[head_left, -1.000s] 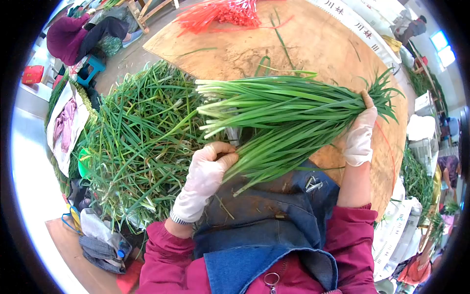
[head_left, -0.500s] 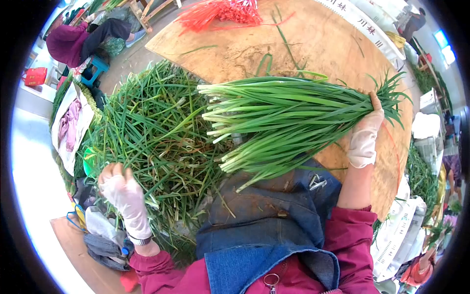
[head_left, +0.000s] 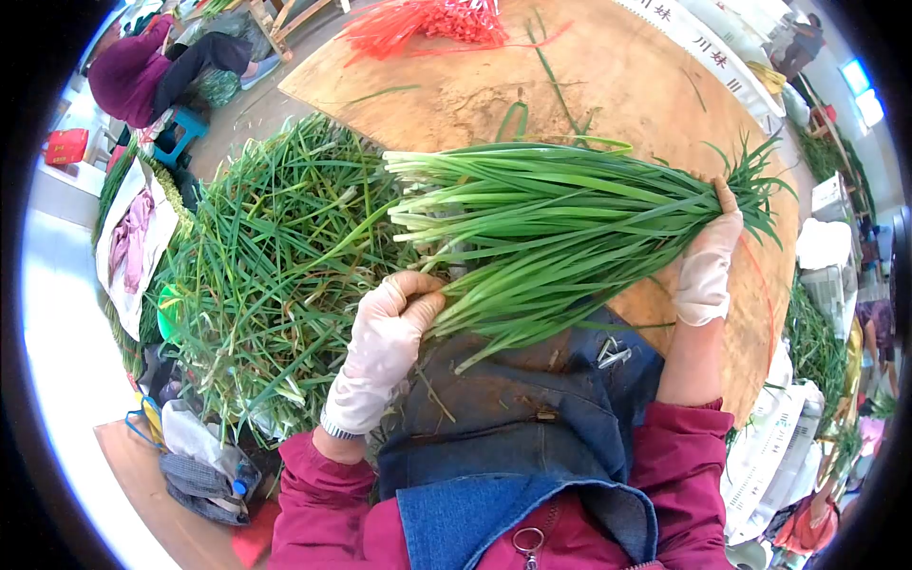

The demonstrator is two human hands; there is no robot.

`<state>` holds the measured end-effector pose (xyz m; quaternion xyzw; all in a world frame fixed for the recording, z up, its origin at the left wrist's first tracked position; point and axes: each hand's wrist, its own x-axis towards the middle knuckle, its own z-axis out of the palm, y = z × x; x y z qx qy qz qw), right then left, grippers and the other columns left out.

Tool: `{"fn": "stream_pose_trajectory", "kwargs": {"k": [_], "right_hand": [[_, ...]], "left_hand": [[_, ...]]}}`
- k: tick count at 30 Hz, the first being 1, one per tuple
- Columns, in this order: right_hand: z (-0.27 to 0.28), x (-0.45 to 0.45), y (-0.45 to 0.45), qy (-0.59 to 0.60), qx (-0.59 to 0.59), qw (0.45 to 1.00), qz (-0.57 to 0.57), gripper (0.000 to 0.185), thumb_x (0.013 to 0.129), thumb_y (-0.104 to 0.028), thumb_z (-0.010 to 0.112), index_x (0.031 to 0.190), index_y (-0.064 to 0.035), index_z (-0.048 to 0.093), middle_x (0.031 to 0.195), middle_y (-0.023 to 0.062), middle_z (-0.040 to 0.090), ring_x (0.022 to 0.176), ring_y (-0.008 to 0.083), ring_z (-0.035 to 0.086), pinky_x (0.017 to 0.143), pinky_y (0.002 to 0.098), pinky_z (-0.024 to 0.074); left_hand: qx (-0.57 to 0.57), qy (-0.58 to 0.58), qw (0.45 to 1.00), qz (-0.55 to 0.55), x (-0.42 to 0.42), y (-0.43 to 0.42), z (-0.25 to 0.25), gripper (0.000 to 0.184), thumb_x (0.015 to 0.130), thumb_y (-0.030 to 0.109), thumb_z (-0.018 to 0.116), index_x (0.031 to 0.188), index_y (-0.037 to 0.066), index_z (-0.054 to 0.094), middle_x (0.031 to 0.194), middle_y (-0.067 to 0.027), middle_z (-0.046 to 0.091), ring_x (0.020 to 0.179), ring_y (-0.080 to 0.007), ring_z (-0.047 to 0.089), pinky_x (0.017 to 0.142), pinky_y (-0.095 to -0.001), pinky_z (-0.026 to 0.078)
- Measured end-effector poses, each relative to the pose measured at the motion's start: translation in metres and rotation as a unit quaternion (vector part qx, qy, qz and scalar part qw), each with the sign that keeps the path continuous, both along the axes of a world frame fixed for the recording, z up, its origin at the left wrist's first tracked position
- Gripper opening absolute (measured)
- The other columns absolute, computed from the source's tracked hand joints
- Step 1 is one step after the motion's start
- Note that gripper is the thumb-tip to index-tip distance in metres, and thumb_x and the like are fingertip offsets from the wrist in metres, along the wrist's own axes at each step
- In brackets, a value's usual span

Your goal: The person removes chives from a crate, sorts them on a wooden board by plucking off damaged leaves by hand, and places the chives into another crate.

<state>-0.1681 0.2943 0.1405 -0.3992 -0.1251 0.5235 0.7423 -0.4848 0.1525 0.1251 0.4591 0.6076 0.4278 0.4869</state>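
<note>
A fanned bunch of long green stalks (head_left: 570,214) lies across my lap and the table edge, its pale ends to the left and leafy tips to the right. My right hand (head_left: 712,252), in a pale glove with bare fingertips, is wrapped round the bunch near the tips. At the lower pale ends, my left hand (head_left: 385,337) has thumb and forefinger pinched together against the stalks. Which stalk it pinches is hard to tell. A blue apron (head_left: 503,418) under the bunch bears dirt and a few pale scraps.
A big heap of loose green leaves (head_left: 275,275) is at the left. Red strips (head_left: 427,28) lie on the wooden table (head_left: 636,85). A seated person (head_left: 133,76) is at the upper left. White printed crates (head_left: 703,47) stand beyond the table's right side.
My left hand went from the pale ends out left over the heap, and has come back to the pale ends, fingers closed. My right hand keeps its hold on the bunch, slightly further right than at first.
</note>
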Motion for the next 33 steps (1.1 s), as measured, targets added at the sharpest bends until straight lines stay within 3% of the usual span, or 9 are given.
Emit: {"fn": "stream_pose_trajectory", "kwargs": {"k": [4, 7, 8, 11, 14, 23, 26, 33], "right_hand": [[0.001, 0.002, 0.0, -0.032, -0.033, 0.999, -0.006, 0.019, 0.081, -0.022, 0.053, 0.08, -0.0031, 0.059, 0.079, 0.0116, 0.063, 0.073, 0.0271, 0.059, 0.074, 0.0389, 0.0478], [0.002, 0.003, 0.001, -0.015, -0.038, 0.999, 0.01, 0.018, 0.08, -0.021, 0.054, 0.078, -0.0036, 0.058, 0.079, 0.0117, 0.063, 0.073, 0.0271, 0.059, 0.074, 0.0392, 0.0478], [0.0, 0.004, 0.001, -0.009, -0.033, 0.999, 0.016, 0.019, 0.081, -0.022, 0.053, 0.078, -0.0039, 0.059, 0.078, 0.0119, 0.063, 0.072, 0.0273, 0.059, 0.072, 0.0392, 0.0485], [-0.008, 0.011, 0.004, -0.004, -0.022, 0.999, 0.031, 0.02, 0.083, -0.022, 0.053, 0.077, -0.0046, 0.06, 0.076, 0.0124, 0.064, 0.069, 0.0278, 0.061, 0.068, 0.0391, 0.0497], [-0.011, 0.015, 0.006, -0.027, -0.024, 0.999, 0.039, 0.02, 0.084, -0.022, 0.051, 0.075, -0.0049, 0.058, 0.077, 0.0124, 0.064, 0.07, 0.028, 0.061, 0.069, 0.0392, 0.0497], [-0.007, 0.009, 0.004, -0.034, -0.031, 0.998, 0.034, 0.02, 0.084, -0.021, 0.05, 0.076, -0.0051, 0.058, 0.079, 0.0127, 0.064, 0.073, 0.0279, 0.061, 0.071, 0.04, 0.0494], [-0.002, 0.006, 0.001, -0.033, -0.039, 0.998, 0.038, 0.021, 0.082, -0.023, 0.052, 0.078, -0.0033, 0.059, 0.078, 0.0126, 0.063, 0.071, 0.0282, 0.06, 0.071, 0.0397, 0.0493], [0.01, 0.0, -0.003, -0.029, -0.02, 0.999, -0.003, 0.024, 0.079, -0.023, 0.055, 0.078, 0.0003, 0.059, 0.076, 0.0133, 0.062, 0.068, 0.0275, 0.059, 0.068, 0.0369, 0.049]], "left_hand": [[-0.029, -0.11, 0.991, 0.076, 0.012, 0.002, 0.017, 0.012, 0.081, 0.004, 0.062, 0.092, -0.001, 0.064, 0.077, -0.002, 0.062, 0.063, -0.0058, 0.052, 0.061, -0.0195, 0.043], [-0.047, -0.178, 0.978, 0.096, 0.01, 0.004, 0.018, 0.014, 0.081, 0.001, 0.062, 0.094, -0.002, 0.062, 0.085, -0.0071, 0.065, 0.074, -0.0094, 0.059, 0.068, -0.0205, 0.048], [-0.051, -0.197, 0.974, 0.103, 0.011, 0.004, 0.02, 0.013, 0.08, 0.0, 0.063, 0.093, -0.001, 0.063, 0.084, -0.0075, 0.065, 0.071, -0.0093, 0.06, 0.065, -0.0205, 0.049], [-0.069, -0.199, 0.971, 0.109, 0.012, 0.003, 0.019, 0.012, 0.079, -0.001, 0.063, 0.092, -0.002, 0.063, 0.081, -0.0064, 0.065, 0.068, -0.0088, 0.06, 0.063, -0.0197, 0.049], [-0.056, -0.183, 0.974, 0.124, 0.019, 0.004, 0.02, 0.009, 0.077, 0.005, 0.065, 0.085, 0.001, 0.064, 0.065, 0.0015, 0.058, 0.05, -0.0029, 0.043, 0.046, -0.017, 0.031], [-0.081, -0.136, 0.983, 0.093, 0.021, 0.012, 0.017, 0.014, 0.076, 0.007, 0.064, 0.086, -0.002, 0.063, 0.07, -0.0013, 0.06, 0.052, -0.0061, 0.047, 0.048, -0.0187, 0.036], [-0.108, -0.165, 0.975, 0.104, 0.018, 0.017, 0.009, 0.014, 0.076, 0.006, 0.065, 0.085, -0.004, 0.063, 0.074, -0.0055, 0.063, 0.065, -0.0086, 0.056, 0.061, -0.0213, 0.045], [-0.095, -0.185, 0.972, 0.108, 0.023, 0.018, 0.006, 0.015, 0.076, 0.006, 0.067, 0.085, -0.005, 0.063, 0.074, -0.0057, 0.063, 0.064, -0.0082, 0.056, 0.062, -0.0204, 0.045]]}}
